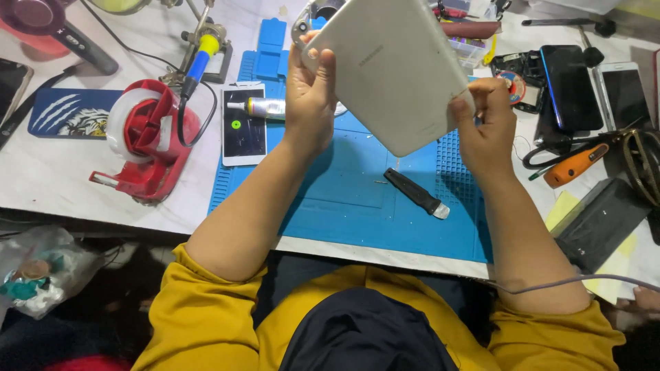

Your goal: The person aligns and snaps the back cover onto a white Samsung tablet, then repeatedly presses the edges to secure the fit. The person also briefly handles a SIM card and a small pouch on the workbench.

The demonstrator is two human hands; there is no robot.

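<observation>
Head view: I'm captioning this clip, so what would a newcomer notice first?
A white tablet, back side up, is held tilted above the blue mat by the left hand and right hand. A red tape dispenser stands at left; a white phone lies beside the mat.

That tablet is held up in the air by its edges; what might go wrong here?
1. The tablet is held only at its edges by the left hand and right hand, above the blue mat; a slip could drop it.
2. It might land on the black-handled tool lying below and get scratched.
3. The white phone and glue tube lie close to the left forearm; a careless move may knock them.
</observation>
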